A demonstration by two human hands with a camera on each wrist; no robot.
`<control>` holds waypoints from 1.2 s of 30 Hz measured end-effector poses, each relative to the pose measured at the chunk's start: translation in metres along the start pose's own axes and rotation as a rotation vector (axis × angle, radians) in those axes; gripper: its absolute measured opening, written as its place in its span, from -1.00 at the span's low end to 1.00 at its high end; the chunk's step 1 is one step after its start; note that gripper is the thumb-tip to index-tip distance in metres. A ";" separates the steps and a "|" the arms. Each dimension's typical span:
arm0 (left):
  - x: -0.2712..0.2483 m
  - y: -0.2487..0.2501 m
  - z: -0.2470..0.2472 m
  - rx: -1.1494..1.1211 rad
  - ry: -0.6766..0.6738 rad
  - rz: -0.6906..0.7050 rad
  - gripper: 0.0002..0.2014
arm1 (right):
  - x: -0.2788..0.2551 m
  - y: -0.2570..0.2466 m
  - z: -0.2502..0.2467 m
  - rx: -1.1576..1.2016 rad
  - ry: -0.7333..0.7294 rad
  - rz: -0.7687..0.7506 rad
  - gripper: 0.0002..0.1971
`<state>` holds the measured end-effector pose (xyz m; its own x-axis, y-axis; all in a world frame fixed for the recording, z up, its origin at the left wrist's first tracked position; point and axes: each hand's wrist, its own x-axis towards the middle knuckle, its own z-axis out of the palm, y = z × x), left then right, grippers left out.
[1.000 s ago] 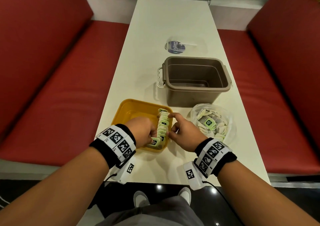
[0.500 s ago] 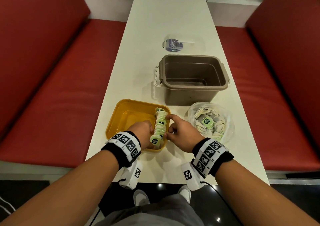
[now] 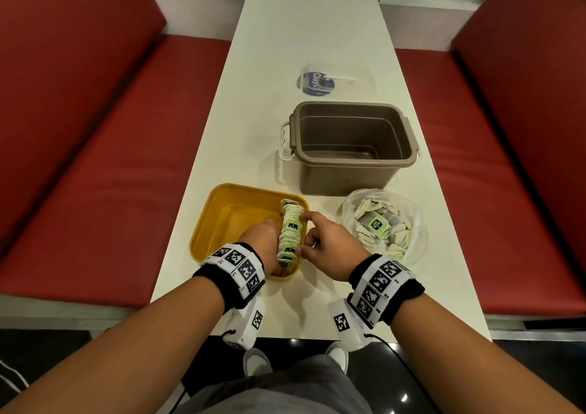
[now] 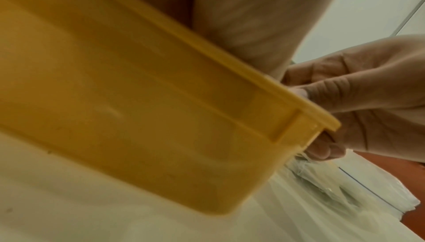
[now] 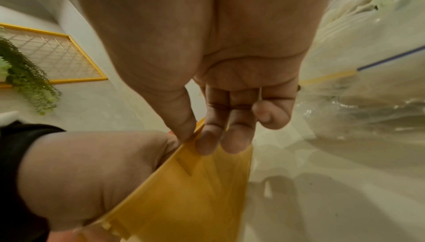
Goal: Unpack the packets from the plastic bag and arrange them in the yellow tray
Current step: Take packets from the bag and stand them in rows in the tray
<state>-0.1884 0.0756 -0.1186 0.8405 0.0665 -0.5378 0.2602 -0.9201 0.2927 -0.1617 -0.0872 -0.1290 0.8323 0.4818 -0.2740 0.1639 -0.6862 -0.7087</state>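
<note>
The yellow tray [image 3: 222, 223] sits at the table's near left. A row of green-and-white packets [image 3: 290, 233] stands on edge along its right wall. My left hand [image 3: 261, 242] is inside the tray, pressed against the row's left side, with its fingers hidden under the hand. My right hand [image 3: 320, 241] is outside that wall, its index finger touching the row's far part. In the right wrist view its thumb and fingers [image 5: 207, 144] pinch the tray [image 5: 184, 200] wall. The plastic bag [image 3: 383, 223], right of the tray, holds several loose packets.
An empty brown tub [image 3: 348, 106] with white handles stands behind the tray and bag. A clear wrapper with a blue label [image 3: 317, 82] lies farther back on the white table [image 3: 317, 27]. Red benches [image 3: 111, 160] run along both sides.
Both hands stay at the packet row. My left hand has slid a little toward me along it, and the row now stands tighter against the tray's right wall.
</note>
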 end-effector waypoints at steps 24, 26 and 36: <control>0.032 0.160 0.003 0.083 0.127 0.322 -0.71 | -0.043 0.100 -0.116 -0.214 0.131 0.158 -0.03; 0.038 0.163 0.009 0.123 0.159 0.271 -0.68 | -0.042 0.107 -0.116 -0.208 0.128 0.137 0.00; 0.038 0.166 0.002 0.132 0.311 0.252 -0.78 | -0.035 0.136 -0.126 -0.125 0.118 0.019 -0.19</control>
<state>-0.1138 -0.0754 -0.0917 0.9786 -0.0722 -0.1924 -0.0180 -0.9627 0.2699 -0.1020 -0.2660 -0.1336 0.8913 0.4055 -0.2029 0.2059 -0.7607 -0.6156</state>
